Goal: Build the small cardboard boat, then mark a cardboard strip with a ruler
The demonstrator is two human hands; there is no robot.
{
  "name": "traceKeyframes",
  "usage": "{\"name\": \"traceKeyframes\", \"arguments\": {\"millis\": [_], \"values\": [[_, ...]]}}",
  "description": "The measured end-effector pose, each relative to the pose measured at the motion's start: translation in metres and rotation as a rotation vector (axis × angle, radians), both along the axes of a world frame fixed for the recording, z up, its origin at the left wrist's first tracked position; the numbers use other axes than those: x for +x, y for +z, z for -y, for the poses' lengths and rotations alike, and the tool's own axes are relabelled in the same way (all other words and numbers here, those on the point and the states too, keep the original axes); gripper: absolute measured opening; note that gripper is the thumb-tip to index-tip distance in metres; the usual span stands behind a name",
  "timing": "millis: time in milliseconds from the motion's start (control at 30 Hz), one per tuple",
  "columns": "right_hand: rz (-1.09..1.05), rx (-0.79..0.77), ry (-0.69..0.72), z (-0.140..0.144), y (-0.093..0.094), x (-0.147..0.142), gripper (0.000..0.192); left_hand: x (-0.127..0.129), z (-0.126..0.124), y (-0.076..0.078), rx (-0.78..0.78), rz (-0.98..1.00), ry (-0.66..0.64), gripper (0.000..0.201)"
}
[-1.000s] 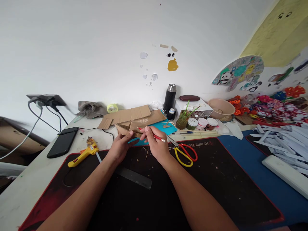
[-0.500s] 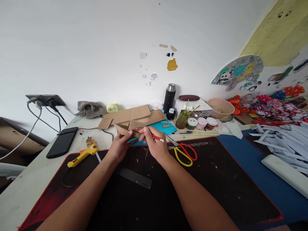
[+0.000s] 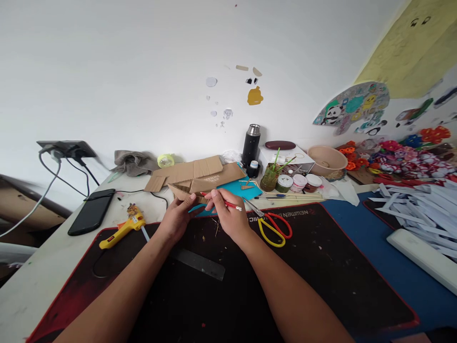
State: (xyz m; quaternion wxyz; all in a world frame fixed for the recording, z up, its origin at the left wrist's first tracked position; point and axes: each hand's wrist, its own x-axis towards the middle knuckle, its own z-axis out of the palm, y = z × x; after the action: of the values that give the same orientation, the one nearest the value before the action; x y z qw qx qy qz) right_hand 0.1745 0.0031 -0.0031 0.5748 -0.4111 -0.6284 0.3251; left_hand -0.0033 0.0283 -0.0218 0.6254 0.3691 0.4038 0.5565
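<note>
Head view: centre of frame, my left hand (image 3: 178, 218) pinches near edge of cardboard piece (image 3: 178, 192), thumb on top. My right hand (image 3: 230, 216), just right of it, pinches red pencil (image 3: 232, 205), tip toward cardboard; contact too small to tell. Seems marking step in hand; next stroke likely calls for steady left grip, light pencil pressure. Below centre, ruler (image 3: 200, 265) on dark mat (image 3: 307, 276); right of centre, scissors (image 3: 273, 230); left, yellow glue gun (image 3: 123, 231).

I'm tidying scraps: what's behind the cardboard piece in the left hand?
Behind the held cardboard piece in the left hand lie lettered cardboard and a long cardboard strip; a blue sheet shows to their right. Whatever they cover is hidden.
</note>
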Motion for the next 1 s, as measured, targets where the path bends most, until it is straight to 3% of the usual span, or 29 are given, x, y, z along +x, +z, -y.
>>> {"name": "traceKeyframes", "arguments": {"millis": [500,1000], "values": [[-0.111,0.014,-0.035,-0.0009,0.0033,0.0024,0.055,0.0007,0.0009,0.0006,-0.038,-0.013,0.019,0.074],[-0.115,0.01,-0.028,-0.0018,0.0028,0.0018,0.052,0.0003,-0.0007,-0.0031,-0.028,-0.01,0.019,0.073]]}}
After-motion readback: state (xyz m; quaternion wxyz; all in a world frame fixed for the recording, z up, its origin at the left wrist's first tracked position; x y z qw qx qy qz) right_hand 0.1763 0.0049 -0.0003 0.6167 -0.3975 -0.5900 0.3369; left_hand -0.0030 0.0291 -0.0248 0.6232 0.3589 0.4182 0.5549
